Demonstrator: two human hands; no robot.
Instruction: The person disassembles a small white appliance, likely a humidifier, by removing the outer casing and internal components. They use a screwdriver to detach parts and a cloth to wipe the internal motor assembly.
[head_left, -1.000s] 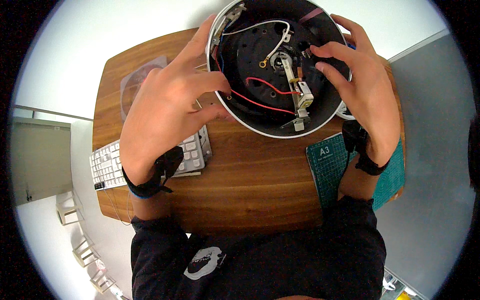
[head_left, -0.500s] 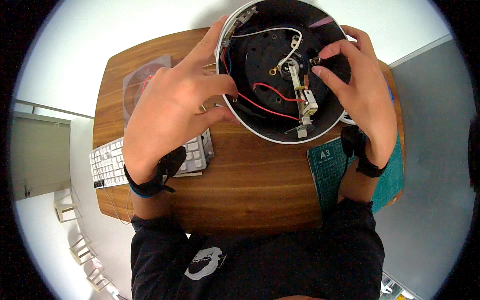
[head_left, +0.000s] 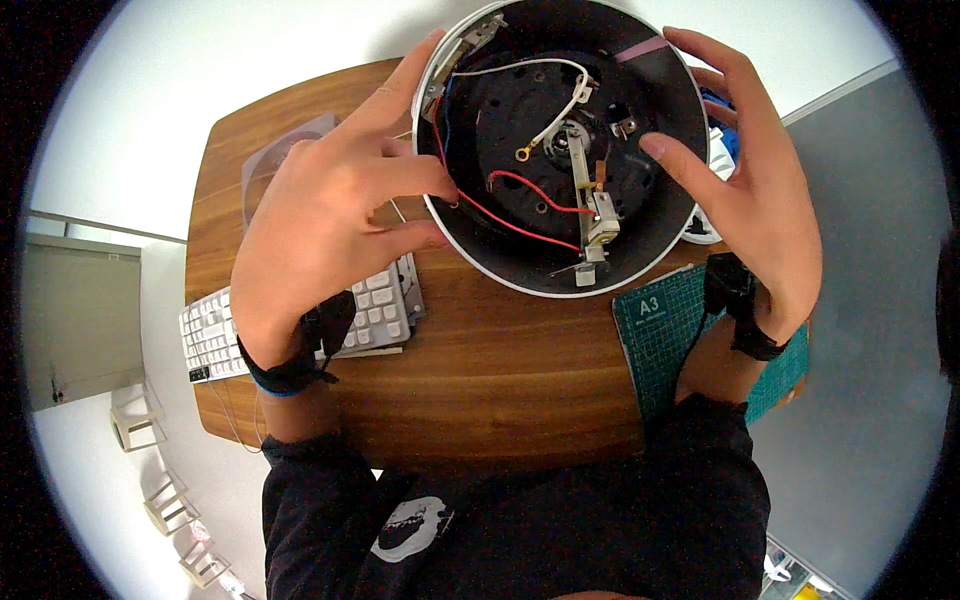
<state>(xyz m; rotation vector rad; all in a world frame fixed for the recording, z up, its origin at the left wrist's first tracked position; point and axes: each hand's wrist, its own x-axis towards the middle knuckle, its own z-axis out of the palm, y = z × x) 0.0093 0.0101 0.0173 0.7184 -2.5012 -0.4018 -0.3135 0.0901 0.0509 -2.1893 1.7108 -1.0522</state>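
Observation:
A round appliance housing [head_left: 480, 262], white-rimmed and black inside, is tilted with its open side toward me. My left hand [head_left: 345, 180] grips its left wall, fingers and thumb at the rim. My right hand [head_left: 755, 165] straddles the right wall, fingers at the outer side and thumb over the interior. Inside are a metal bracket [head_left: 580, 165] with a pale switch block [head_left: 603, 218], red wires [head_left: 530, 232], and a white wire [head_left: 520, 64] with a loose ring terminal [head_left: 522, 154]. A small metal part [head_left: 624, 127] lies near my right thumb.
A white keyboard [head_left: 215, 335] lies at the left of the wooden table [head_left: 500, 380], partly behind my left wrist. A green cutting mat [head_left: 645, 350] is at the right, under my right forearm. Behind my left hand is a clear plastic piece [head_left: 300, 140]; white and blue items show beyond the housing.
My right thumb and index finger have come off the small metal part and spread apart, the hand shifting to the wall. The housing has moved slightly left and down.

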